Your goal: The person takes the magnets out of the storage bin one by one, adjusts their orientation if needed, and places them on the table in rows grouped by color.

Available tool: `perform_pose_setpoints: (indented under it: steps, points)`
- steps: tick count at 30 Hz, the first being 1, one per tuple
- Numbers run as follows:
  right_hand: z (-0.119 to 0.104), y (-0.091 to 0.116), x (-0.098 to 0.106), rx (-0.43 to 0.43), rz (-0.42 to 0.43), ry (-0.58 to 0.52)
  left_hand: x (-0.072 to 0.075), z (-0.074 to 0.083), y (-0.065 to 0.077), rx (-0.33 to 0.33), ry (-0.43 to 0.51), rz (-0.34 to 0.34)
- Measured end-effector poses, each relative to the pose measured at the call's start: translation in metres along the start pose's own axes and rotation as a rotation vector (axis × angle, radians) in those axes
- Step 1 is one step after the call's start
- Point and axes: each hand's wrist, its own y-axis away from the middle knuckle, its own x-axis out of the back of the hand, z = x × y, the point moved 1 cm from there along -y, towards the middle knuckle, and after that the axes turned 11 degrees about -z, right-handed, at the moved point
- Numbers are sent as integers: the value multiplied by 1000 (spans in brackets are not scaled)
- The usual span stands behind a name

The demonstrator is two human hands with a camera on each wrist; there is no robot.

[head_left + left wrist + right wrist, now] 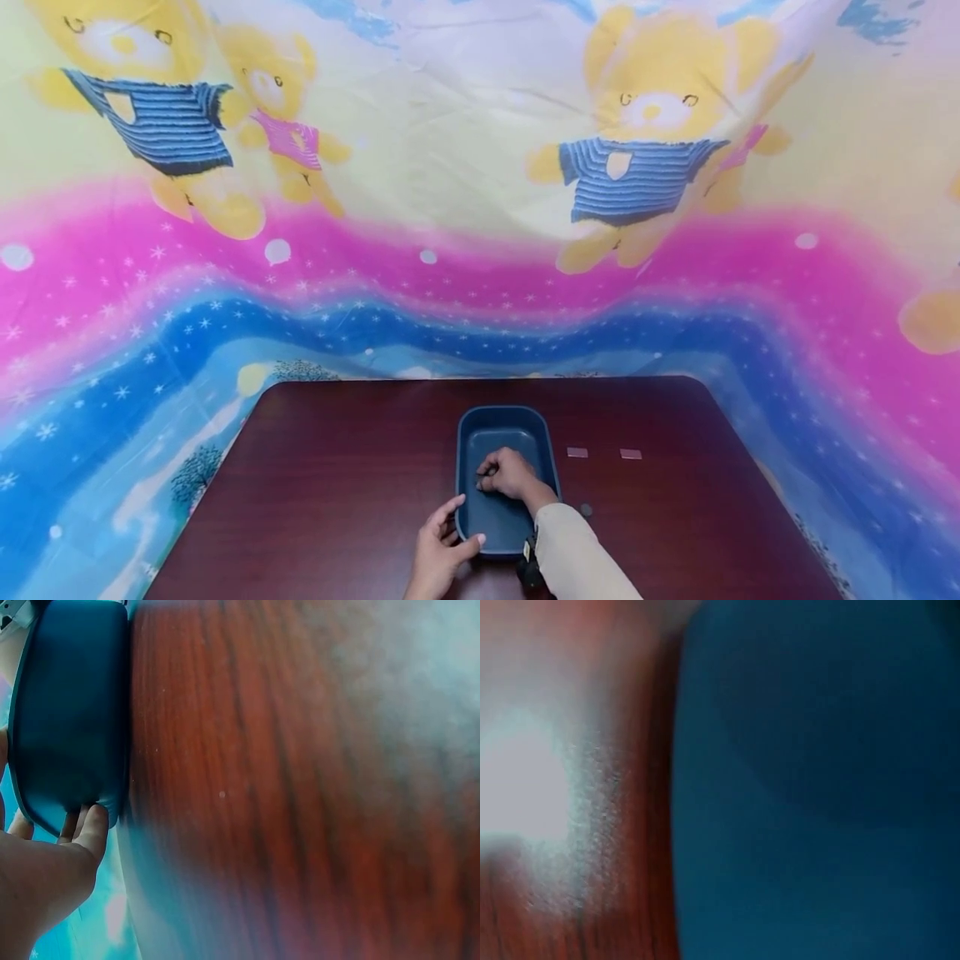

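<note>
A dark blue-green rectangular plastic bin (510,548) stands on the table in the head view. My left hand (435,554) grips its near left corner, thumb at the near rim and fingers along the left side. The left wrist view shows that hand (49,881) with its fingertips against the bin's outer wall (71,705). Inside the bin, my right hand (513,477) has curled fingers and pinches a small dark piece (484,477), mostly hidden by the fingers. Only the bin's blurred wall (780,877) and the tabletop appear in the right wrist view.
Two small pinkish rectangular pieces (577,452) lie right of the bin on the dark red-brown table (337,483). A small grey round piece (586,509) lies nearer, beside the right forearm. A printed bear curtain (465,192) hangs behind the table.
</note>
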Motion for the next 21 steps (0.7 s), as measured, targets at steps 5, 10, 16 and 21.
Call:
perform_pose_setpoints:
  steps: [5, 10, 16, 21]
  points:
    - [-1, 1, 5, 49, -15, -61, -1, 1, 0, 26, 12, -11]
    - [-9, 2, 11, 73, -27, -97, 0, 2, 0, 24, 10, -12]
    - [-16, 9, 19, 96, 21, -145, 1, 3, 1, 36, 9, -2]
    - [-17, 18, 23, 116, 64, -117, 0, 2, 1, 32, 32, -22]
